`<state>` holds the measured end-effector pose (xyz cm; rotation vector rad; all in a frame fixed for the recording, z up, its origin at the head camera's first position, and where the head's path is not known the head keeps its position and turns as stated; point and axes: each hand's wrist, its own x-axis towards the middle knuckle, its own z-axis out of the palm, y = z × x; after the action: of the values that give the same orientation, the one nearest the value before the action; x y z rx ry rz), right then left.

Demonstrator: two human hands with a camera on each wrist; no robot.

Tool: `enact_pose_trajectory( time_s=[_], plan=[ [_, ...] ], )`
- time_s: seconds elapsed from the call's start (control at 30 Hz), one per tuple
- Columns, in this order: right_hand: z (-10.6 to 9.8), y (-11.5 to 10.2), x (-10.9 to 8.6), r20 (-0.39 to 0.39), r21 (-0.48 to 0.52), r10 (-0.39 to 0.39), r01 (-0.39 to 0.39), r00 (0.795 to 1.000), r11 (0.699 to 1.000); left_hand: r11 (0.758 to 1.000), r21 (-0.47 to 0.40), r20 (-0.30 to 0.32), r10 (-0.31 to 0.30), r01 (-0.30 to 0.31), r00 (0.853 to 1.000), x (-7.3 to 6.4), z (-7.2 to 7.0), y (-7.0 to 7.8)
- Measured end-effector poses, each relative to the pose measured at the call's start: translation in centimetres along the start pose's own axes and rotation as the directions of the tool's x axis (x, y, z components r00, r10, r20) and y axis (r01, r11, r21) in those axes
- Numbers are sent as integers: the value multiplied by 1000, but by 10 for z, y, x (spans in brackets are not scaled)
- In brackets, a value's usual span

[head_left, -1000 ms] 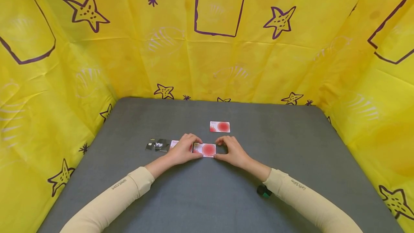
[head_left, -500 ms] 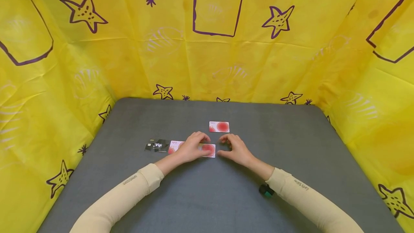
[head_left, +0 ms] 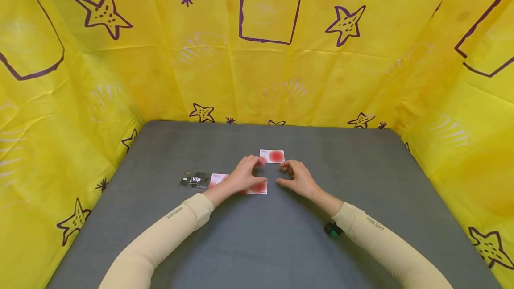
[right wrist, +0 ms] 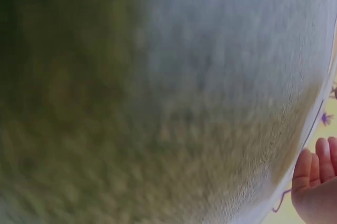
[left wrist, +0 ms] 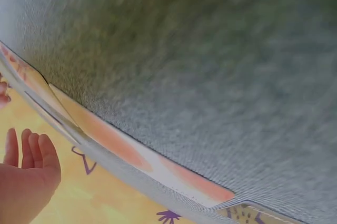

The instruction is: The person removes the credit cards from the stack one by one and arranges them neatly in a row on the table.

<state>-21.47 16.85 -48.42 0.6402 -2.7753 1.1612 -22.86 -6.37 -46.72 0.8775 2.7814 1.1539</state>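
Observation:
My left hand point(head_left: 246, 174) is over a row of flat cards, thumb and fingers spread apart in a loose curve, holding nothing. Beneath and beside it lie a white card with a red circle point(head_left: 261, 187), partly hidden by the hand, and a similar pink-and-white card point(head_left: 217, 179). The black "Vip" card point(head_left: 194, 180) ends the row at the left. Farther back lies another red-and-white card point(head_left: 272, 156); the left fingertips reach its near left corner. My right hand point(head_left: 300, 179) is loosely curved near that card's right corner, with nothing in its grasp.
A grey cloth-covered table point(head_left: 257, 244) spreads under everything. Yellow curtains point(head_left: 217, 70) with purple starfish drawings hang at the back and both sides. A dark wrist device point(head_left: 333, 230) is strapped at the right sleeve. Red-and-white cards point(left wrist: 137, 150) show edge-on in the left wrist view.
Both hands have let go of the near red-circle card, which stays at the right end of the row. They have moved forward toward the far card, the left also shifting right.

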Motion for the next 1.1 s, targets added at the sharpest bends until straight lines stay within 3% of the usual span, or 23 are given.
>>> enact_pose_trajectory(
  time_s=[0.5,0.7,1.1],
  plan=[
    [-11,12,13,8,-25,104,-104,995,994,990,-8,2,-138,138,990,21,-2,-9],
    [-13,16,20,-8,-31,121,-122,993,992,990,13,-30,-140,140,990,27,-3,-13],
    [-14,25,33,-18,-71,136,-137,991,988,980,60,-33,-188,190,982,39,-1,-18]
  ],
)
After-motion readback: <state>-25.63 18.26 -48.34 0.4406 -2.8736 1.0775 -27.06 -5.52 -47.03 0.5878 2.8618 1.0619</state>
